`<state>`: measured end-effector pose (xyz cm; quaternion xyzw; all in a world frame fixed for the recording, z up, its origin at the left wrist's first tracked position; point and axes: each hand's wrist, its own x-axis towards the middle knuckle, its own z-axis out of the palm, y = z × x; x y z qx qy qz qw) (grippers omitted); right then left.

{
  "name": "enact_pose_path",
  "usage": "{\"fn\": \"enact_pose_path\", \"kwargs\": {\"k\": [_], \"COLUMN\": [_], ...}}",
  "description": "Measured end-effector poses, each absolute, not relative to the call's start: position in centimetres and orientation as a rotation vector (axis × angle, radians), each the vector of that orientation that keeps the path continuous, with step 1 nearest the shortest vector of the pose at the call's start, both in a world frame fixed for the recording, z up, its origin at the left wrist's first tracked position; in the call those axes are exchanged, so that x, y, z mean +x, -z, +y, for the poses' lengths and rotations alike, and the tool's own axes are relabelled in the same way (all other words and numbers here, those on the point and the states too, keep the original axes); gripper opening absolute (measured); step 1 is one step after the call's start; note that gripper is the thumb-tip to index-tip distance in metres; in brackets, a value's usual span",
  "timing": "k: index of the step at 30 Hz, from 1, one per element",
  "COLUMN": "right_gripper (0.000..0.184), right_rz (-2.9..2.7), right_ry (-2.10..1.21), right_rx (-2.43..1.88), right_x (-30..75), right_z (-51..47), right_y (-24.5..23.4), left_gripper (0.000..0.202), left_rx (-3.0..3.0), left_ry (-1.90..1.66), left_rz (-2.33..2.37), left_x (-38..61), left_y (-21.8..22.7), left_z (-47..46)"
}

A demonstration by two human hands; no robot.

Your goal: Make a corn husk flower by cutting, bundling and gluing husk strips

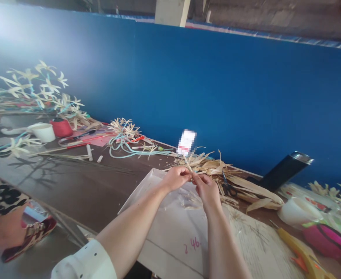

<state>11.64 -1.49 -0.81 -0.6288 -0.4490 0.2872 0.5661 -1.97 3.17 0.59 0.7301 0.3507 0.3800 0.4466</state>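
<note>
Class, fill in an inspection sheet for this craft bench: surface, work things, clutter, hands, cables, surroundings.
Surface: brown table with a white board under the hands.
Job's things: thin straw strip; pile of dried husks just behind.
Clutter: scissors, black flask, yellow glue gun, white cup, straw flowers.
Grippers: left hand and right hand both pinch the strip.
Cables: none certain; light-blue cords loop on the table.
Surroundings: blue wall behind the table.
</note>
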Motion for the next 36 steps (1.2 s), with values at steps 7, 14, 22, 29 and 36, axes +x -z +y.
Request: {"fn": "enact_pose_path", "kwargs": {"k": [7,14,22,29,36], "right_gripper": [0.039,0.041,0.049,0.042,0.048], "right_rz": [-1.031,-0.644,-0.850,-0.855,-0.870], "right_ry": [-0.772,-0.770,-1.121,-1.013,-1.008], "right_rx": [-1.424,-1.258,-1.156,-1.301,-1.305], "right_x": [11.5,12.0,11.0,11.2,11.0], "right_z": [-1.8,-1.5,-2.1,-1.9,-2.1], "right_y": [0.4,0.1,-0.4,-0.1,-0.3], "left_gripper": [0.020,0.022,0.022,0.025,0.044], "left_rx": [1.801,1.627,1.613,1.704,1.694], "left_ry": [-0.901,-1.090,-1.002,-0.979,-0.856], "left_rz": [0.806,1.051,0.901,0.899,0.900], "left_x": [-1.9,-2.2,-1.9,-1.9,-2.1], "left_y": [-0.4,-0.7,-0.4,-0.5,-0.3], "left_z": [3.1,3.8,3.5,3.1,3.3]}}
